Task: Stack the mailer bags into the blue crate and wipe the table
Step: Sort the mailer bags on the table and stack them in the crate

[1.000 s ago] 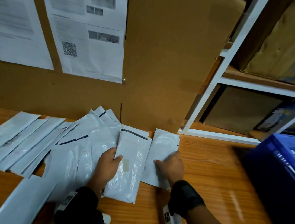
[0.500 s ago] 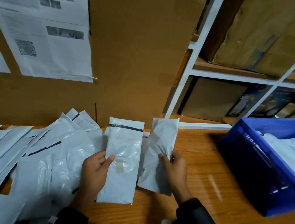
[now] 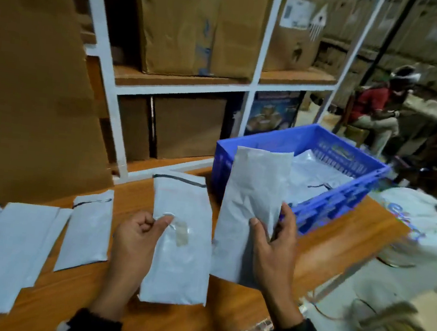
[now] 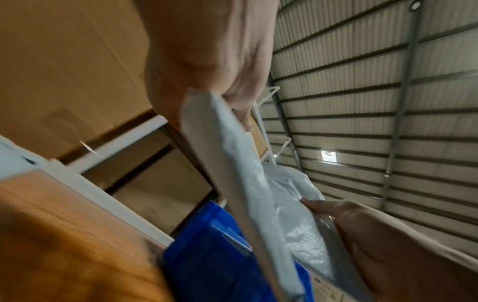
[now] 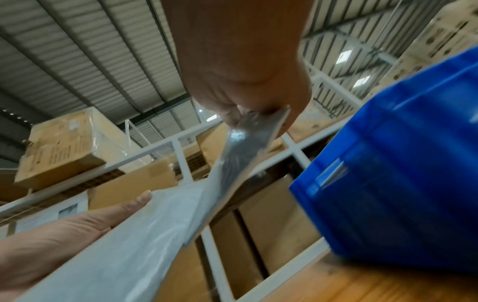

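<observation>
Holding one mailer bag (image 3: 180,242) in our left hand (image 3: 135,240) and a second bag (image 3: 250,207) pinched in our right hand (image 3: 274,250), we kept both at frame centre. We logged the blue crate (image 3: 345,190) at right centre, bags inside, and more bags (image 3: 7,239) lying lower left.

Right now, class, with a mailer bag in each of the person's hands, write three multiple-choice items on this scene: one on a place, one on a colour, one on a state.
1. Where does the crate stand?
A. On the wooden table, to the person's right
B. On the floor under the table
C. On a shelf of the rack

2. What colour is the crate?
A. Red
B. Blue
C. Green

3. What is the state of the crate?
A. Upside down
B. Holding nothing
C. Already holding mailer bags

Answers:
1. A: the head view shows its base on the table's far right part.
2. B: its walls are blue in all three views.
3. C: white bags in the crate lie inside, while the left hand grips the left mailer bag and the right hand grips the right mailer bag.
</observation>
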